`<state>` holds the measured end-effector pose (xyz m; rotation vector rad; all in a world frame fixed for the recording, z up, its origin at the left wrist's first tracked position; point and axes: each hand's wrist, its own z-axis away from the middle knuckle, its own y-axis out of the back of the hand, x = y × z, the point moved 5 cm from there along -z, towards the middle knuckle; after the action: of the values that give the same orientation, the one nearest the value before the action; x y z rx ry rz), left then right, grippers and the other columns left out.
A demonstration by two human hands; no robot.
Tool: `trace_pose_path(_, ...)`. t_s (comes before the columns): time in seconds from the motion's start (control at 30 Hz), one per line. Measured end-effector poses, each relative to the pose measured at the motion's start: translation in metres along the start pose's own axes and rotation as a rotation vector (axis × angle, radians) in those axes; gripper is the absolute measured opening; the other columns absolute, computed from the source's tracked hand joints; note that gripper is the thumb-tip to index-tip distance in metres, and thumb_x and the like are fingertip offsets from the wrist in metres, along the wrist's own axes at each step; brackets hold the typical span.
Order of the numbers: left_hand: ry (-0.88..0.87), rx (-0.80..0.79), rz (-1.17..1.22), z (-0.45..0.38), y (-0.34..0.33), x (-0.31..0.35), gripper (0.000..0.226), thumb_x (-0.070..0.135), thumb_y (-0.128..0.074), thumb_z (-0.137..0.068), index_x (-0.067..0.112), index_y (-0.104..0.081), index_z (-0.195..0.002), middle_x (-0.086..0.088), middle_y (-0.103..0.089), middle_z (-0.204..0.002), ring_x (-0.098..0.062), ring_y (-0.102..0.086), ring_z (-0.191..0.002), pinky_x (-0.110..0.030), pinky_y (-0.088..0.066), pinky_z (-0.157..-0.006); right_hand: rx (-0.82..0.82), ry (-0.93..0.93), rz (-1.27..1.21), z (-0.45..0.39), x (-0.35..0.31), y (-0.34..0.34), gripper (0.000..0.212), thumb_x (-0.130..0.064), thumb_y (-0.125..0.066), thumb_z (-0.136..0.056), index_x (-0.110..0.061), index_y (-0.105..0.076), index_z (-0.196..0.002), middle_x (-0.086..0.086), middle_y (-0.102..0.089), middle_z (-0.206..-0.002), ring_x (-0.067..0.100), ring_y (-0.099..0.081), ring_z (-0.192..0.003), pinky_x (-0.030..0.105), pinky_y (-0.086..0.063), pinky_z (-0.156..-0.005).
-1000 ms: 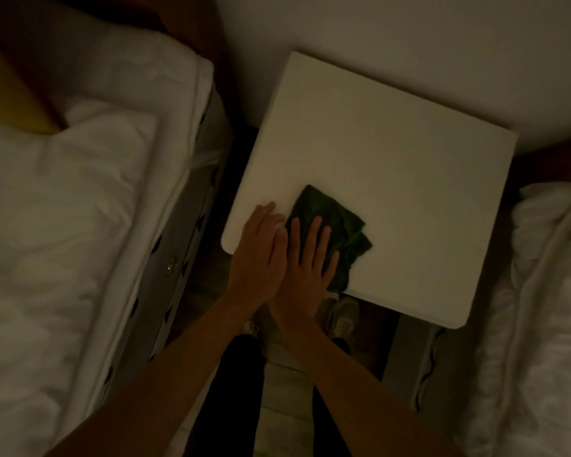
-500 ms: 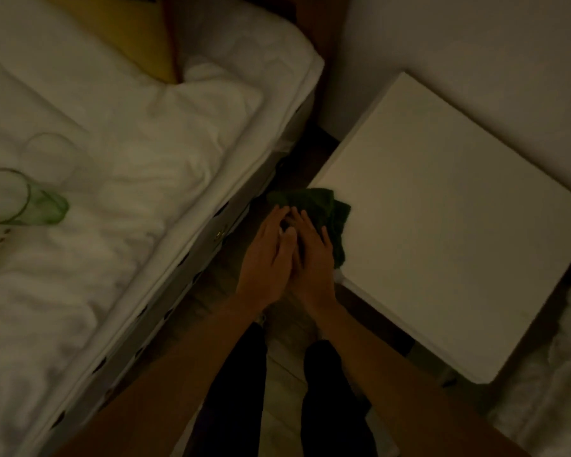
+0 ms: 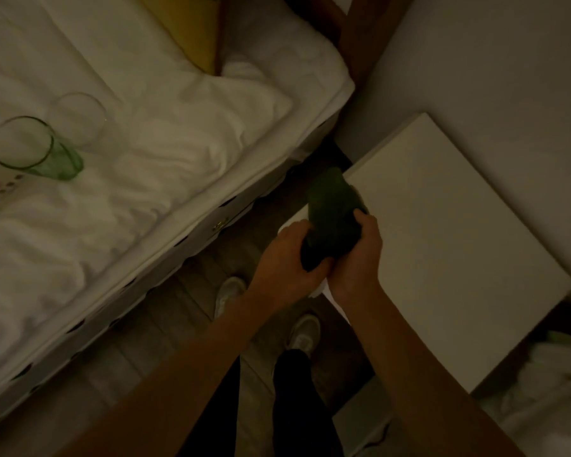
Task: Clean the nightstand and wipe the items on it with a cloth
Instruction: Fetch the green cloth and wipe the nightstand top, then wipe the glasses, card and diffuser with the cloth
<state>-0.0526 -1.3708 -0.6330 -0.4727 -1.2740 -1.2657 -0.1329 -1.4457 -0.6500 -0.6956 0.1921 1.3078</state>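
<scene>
Now we have the dark green cloth (image 3: 332, 222) bunched up between both hands: our left hand (image 3: 285, 255) curls around its lower end, our right hand (image 3: 356, 255) grips its side, just above the near corner of the nightstand (image 3: 442, 245). That white surface looks bare (the light is too dim to judge how clean). On the bed (image 3: 165, 153) lie a green glass (image 3: 37, 153), a clear glass (image 3: 80, 117) and what may be a remote (image 3: 0, 186); we judge those items remain to be wiped.

Green glass (image 3: 37, 150) on bed (image 3: 165, 153)
</scene>
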Motion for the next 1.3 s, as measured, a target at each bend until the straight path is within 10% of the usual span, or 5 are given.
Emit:
trace_pose_path(0.2,-0.278,-0.039,-0.176,-0.006,-0.01,0.043,0.032,0.002,-0.067,-0.067,0.02,-0.044,-0.08,-0.003,-0.062,-0.092,-0.02,-0.056,-0.085,-0.045,-0.049,-0.068,-0.085,-0.221,-0.066,0.002,-0.019,0.015,0.052,-0.039,-0.051,-0.099,-0.004,-0.061,-0.137,0.019,-0.062,-0.134,0.034,-0.059,-0.122,0.046,-0.043,-0.113)
trace_pose_path(0.5,-0.286,0.018,-0.203,0.009,-0.001,0.033,0.024,0.004,-0.072,-0.073,0.01,-0.053,-0.087,-0.001,-0.062,-0.103,-0.016,-0.054,-0.092,-0.038,-0.051,-0.069,-0.106,-0.291,0.226,-0.001,-0.014,0.007,0.01,-0.009,-0.045,-0.083,-0.01,-0.055,-0.08,0.012,-0.054,-0.076,0.024,-0.063,-0.064,0.027,-0.059,-0.057)
trace_pose_path(0.8,0.376,0.021,0.903,-0.002,0.027,-0.02,0.041,0.044,-0.05,-0.089,0.009,-0.066,-0.106,-0.019,-0.069,-0.114,-0.029,-0.069,-0.099,-0.037,-0.058,-0.084,-0.307,0.205,0.867,0.007,-0.032,-0.045,0.045,0.005,-0.042,-0.097,-0.025,-0.072,-0.114,0.002,-0.073,-0.106,0.008,-0.074,-0.083,0.022,-0.059,-0.068)
trace_pose_path(1.07,0.724,0.461,0.964,0.001,0.08,-0.07,0.038,0.039,-0.039,-0.104,0.014,-0.065,-0.091,-0.002,-0.07,-0.09,-0.018,-0.066,-0.079,-0.031,-0.048,-0.066,-0.616,0.68,1.509,0.031,-0.038,-0.09,0.049,0.02,-0.045,-0.089,-0.016,-0.076,-0.1,0.016,-0.035,-0.159,0.025,-0.029,-0.149,-0.004,-0.019,-0.105)
trace_pose_path(1.3,0.281,0.274,0.614,-0.011,0.114,-0.043,0.05,0.037,-0.062,-0.095,0.026,-0.05,-0.142,0.008,-0.05,-0.141,0.012,-0.054,-0.113,-0.001,-0.045,-0.08,-0.82,0.498,1.328,0.039,-0.039,-0.1,0.062,0.026,-0.035,-0.081,-0.022,-0.073,-0.086,-0.023,-0.071,-0.087,-0.014,-0.064,-0.074,0.0,-0.043,-0.068)
